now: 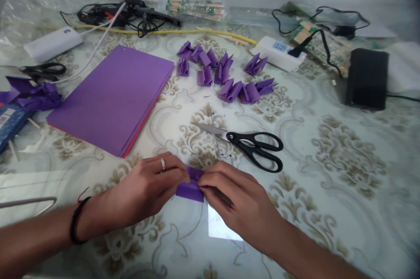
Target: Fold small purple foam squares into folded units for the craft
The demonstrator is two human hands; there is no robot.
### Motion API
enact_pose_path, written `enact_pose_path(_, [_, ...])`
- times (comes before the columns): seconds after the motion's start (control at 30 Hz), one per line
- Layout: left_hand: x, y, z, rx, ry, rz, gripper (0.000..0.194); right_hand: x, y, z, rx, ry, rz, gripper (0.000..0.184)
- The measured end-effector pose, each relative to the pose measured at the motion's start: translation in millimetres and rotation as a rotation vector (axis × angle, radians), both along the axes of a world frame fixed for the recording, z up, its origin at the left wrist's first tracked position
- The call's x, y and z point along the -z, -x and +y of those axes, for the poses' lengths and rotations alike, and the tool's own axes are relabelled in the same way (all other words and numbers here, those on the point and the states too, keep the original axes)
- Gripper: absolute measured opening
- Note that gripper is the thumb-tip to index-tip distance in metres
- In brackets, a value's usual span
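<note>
A small piece of purple paper [190, 192] with a crease along it lies low over the patterned tablecloth, between my two hands. My left hand [147, 185], with a ring and a dark wristband, pinches its left side. On the right side, the fingertips of my right hand [238, 196] are closed on the same paper. Just beyond my right hand rest black-handled scissors [249, 143], blades pointing left. Farther back sit several folded purple paper pieces [225, 69]. To the left is a stack of purple sheets [114, 95] with red showing underneath.
A white power strip [278, 53] with a black plug stands at the back right, near a black box-like device [367, 78]. Crumpled purple paper [41, 95] and another pair of scissors [44, 70] lie far left. Tangled black cables [131, 12] and a white power bank [54, 43] are at the back.
</note>
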State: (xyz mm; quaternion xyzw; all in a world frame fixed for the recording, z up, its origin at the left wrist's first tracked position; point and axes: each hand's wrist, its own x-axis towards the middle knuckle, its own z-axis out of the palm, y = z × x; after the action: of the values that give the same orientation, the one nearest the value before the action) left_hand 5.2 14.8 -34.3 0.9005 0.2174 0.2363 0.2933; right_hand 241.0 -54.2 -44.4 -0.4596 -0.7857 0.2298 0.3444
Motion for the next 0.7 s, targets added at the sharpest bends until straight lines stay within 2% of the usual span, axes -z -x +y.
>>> enact_pose_path(0.23, [-4.5, 0, -1, 0.063, 0.012, -0.041, 0.021, -7.7, -7, 2, -0.076, -0.023, -0.087, 0.028])
enact_pose_path(0.4, [-7.4, -1, 0, 0.071, 0.024, -0.061, 0.015, -11.3, -9, 1, -0.109, -0.017, -0.082, 0.016])
enact_pose_path(0.53, [-5.9, -1, 1, 0.077, -0.009, -0.041, 0.014, -10.3, -8, 1, -0.115, -0.057, -0.084, 0.021])
enact_pose_path(0.7, [-5.6, -2, 2, 0.067, -0.002, -0.023, 0.013, -8.5, -4, 0, -0.095, -0.019, -0.085, 0.026])
